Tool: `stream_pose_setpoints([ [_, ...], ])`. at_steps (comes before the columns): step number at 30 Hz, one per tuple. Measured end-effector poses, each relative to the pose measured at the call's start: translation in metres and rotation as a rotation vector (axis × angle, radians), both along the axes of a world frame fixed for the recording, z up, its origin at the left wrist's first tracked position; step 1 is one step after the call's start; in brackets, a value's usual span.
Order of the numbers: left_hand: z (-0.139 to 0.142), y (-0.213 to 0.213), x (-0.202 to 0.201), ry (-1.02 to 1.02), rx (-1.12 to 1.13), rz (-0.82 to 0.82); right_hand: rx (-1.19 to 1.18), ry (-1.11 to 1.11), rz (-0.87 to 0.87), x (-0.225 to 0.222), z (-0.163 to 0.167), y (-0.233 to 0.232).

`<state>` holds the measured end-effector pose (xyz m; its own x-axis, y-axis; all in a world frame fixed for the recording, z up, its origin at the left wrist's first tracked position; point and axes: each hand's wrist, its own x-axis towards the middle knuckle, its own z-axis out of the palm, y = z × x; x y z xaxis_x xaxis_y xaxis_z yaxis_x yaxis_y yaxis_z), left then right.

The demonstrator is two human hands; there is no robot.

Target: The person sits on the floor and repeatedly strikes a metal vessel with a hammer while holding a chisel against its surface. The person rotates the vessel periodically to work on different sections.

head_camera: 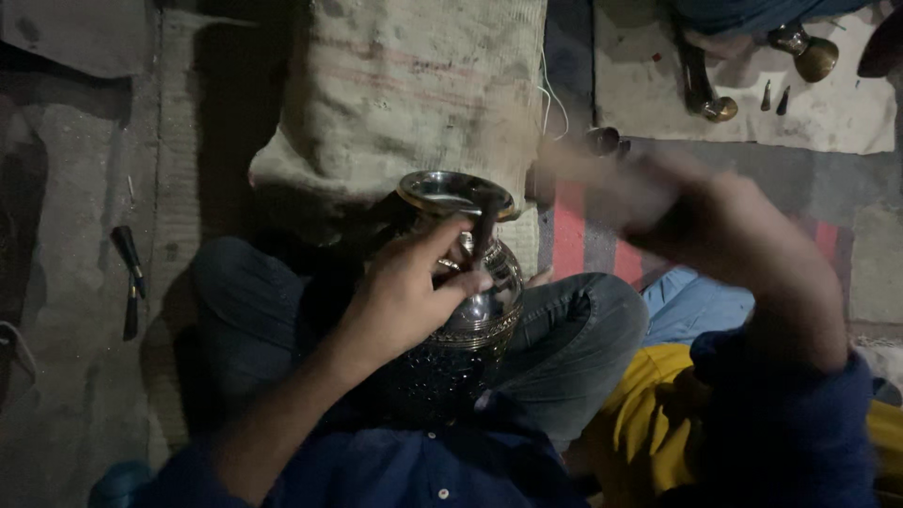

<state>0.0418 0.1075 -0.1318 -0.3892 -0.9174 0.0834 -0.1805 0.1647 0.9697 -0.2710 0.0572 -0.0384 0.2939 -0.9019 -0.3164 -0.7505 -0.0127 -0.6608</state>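
Several items, largest first. Sack [414,94]: pale, at 12 o'clock, touching the vase mouth; it closes off room beyond. Lap in dark jeans [574,329]: crossed legs, apparently cradling the work steady. Metal vase [466,310]: centre, tilted away, rim up, dark patterned belly low. Right hand [724,226]: at 2 o'clock, raised and blurred; finger state cannot be told. Left hand [409,292]: fingers curled on the vase neck, thumb and forefinger pinching a thin dark tool [484,226] against the surface. Open floor lies at 9 o'clock, bare but for small hand tools [129,277]. More brass pieces [814,52] on a mat at 1 o'clock.
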Motion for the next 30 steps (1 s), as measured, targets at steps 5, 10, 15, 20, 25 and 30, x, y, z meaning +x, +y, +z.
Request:
stream_pose_setpoints([
  [5,0.006,-0.013,-0.002,-0.124,0.028,-0.114,0.052,-0.201,-0.334,-0.006,-0.022,0.029],
  [10,0.021,-0.029,-0.005,-0.204,0.151,-0.241,-0.121,-0.036,-0.244,-0.003,-0.032,0.057],
  [15,0.030,-0.033,-0.004,-0.181,0.069,-0.341,-0.053,-0.002,-0.370,-0.013,-0.035,0.089],
  [20,0.030,-0.044,-0.010,-0.233,0.073,-0.548,0.009,-0.290,-0.657,-0.013,-0.052,0.134],
  [25,0.037,-0.055,-0.018,-0.268,0.050,-0.766,-0.068,-0.213,-0.821,-0.022,-0.086,0.182],
  [30,0.043,-0.060,-0.025,-0.432,0.112,-0.910,-0.105,-0.465,-1.075,-0.028,-0.126,0.221],
])
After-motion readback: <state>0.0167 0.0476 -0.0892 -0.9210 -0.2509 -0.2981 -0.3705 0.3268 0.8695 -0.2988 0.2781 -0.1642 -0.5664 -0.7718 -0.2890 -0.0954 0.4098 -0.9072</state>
